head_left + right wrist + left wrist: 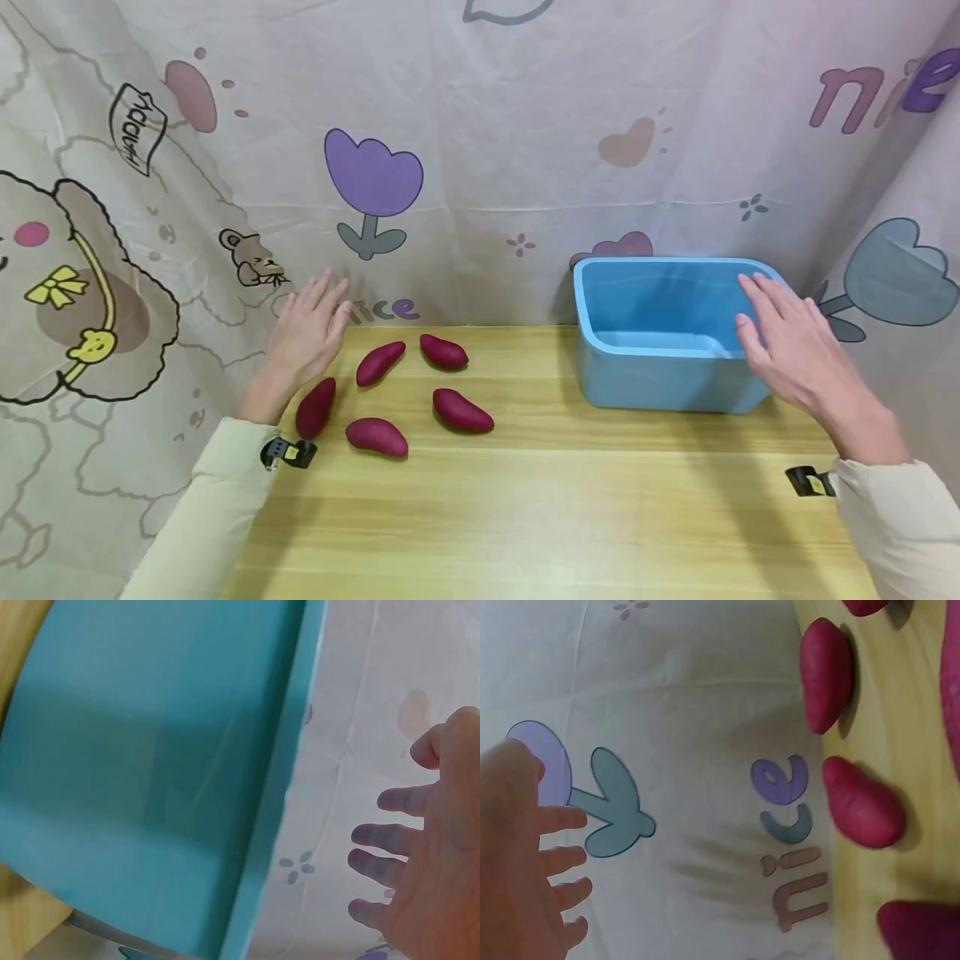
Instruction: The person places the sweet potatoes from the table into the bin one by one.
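Observation:
In the head view my left hand (309,329) hovers with straight fingers at the table's back left, holding nothing. Just right of and below it lie several dark red sweet potatoes: one by the wrist (316,408), a slanted sweet potato (380,364), another at the back (443,352), and two nearer the front. The left wrist view shows a sweet potato (864,802) apart from the fingers (566,860). My right hand (795,346), fingers extended and nothing held, overlaps the right end of a blue plastic bin (652,379). In the right wrist view the fingers (386,838) stand away from the bin's wall (135,772).
The light wood table (555,508) ends at the back against a printed curtain (510,167). More curtain hangs along the left and right sides. Black straps with a camera mount (288,452) sit on both wrists. The open bin stands against the back edge.

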Demonstrator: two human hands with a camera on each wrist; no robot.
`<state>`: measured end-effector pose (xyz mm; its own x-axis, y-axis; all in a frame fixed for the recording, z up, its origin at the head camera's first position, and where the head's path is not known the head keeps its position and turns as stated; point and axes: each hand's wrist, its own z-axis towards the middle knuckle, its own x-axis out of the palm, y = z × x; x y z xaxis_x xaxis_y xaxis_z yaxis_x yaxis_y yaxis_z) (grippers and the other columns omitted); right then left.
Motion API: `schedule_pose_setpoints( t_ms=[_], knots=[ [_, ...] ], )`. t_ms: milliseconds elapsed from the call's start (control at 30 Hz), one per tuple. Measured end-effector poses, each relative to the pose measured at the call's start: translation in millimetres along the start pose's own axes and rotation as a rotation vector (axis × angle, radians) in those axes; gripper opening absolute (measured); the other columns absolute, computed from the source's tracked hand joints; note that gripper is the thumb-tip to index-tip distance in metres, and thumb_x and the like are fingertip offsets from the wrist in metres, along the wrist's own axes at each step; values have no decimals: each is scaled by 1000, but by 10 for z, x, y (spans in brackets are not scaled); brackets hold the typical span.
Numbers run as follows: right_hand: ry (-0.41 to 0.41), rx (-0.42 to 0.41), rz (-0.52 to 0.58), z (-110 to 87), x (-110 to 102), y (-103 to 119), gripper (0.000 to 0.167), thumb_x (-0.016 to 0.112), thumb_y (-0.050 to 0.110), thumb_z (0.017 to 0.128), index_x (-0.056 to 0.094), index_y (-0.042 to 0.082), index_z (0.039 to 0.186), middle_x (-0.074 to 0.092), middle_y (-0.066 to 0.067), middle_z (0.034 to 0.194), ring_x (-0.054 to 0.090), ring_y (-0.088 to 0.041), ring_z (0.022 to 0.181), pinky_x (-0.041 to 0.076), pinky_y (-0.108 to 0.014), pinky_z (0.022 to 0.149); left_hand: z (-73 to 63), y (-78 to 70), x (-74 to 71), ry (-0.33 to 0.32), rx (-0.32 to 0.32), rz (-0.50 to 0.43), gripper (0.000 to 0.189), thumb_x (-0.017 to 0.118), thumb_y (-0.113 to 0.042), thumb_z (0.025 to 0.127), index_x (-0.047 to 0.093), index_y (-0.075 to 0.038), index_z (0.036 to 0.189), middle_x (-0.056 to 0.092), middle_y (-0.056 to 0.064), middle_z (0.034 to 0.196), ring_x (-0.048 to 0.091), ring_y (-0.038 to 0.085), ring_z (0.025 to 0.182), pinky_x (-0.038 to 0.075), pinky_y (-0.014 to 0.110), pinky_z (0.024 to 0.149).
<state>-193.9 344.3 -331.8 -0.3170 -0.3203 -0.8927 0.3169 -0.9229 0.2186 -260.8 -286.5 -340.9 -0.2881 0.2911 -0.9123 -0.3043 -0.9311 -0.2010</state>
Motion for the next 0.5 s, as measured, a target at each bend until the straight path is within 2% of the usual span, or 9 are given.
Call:
schedule_pose_setpoints(
  t_ms=[267, 500],
  knots=[
    [-70, -7, 37, -80, 158, 9, 60, 38, 26, 108, 25, 3, 162, 25, -26, 164, 20, -46, 151, 2, -60, 123, -118, -89, 187, -69, 21, -48, 57, 29, -39, 112, 45, -3, 153, 28, 23, 164, 23, 46, 151, 11, 66, 120],
    [-139, -8, 120, -141, 365, 48, 55, 40, 24, 108, 35, 3, 158, 33, -27, 160, 30, -53, 143, 11, -65, 120, -234, -133, 386, -97, 36, -108, 52, 32, -35, 112, 50, -2, 148, 33, 24, 161, 30, 49, 146, 12, 65, 120]
  ],
)
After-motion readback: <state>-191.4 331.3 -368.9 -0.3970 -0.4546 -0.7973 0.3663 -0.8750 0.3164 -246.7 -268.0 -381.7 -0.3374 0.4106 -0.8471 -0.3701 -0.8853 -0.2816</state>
